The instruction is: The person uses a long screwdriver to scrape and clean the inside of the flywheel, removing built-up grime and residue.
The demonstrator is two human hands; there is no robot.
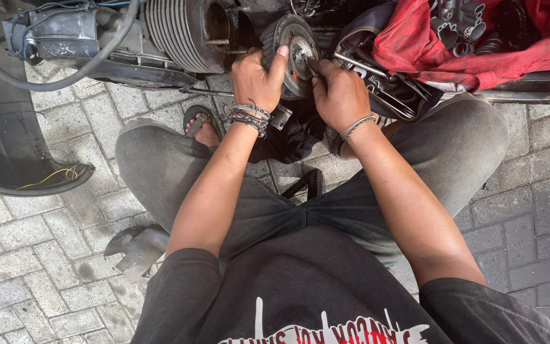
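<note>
My left hand grips the rim of a round, ribbed metal flywheel on a scooter engine, thumb laid over its edge. Beside it, my right hand is closed at the flywheel's centre, holding a small tool that is mostly hidden by the fingers. Both wrists wear bracelets. I squat over paved ground with my knees spread to either side.
A finned engine cylinder and a black hose lie at top left. A dark body panel curves along the left. A red cloth with tools and sockets sits top right. A bent metal piece rests on the paving stones.
</note>
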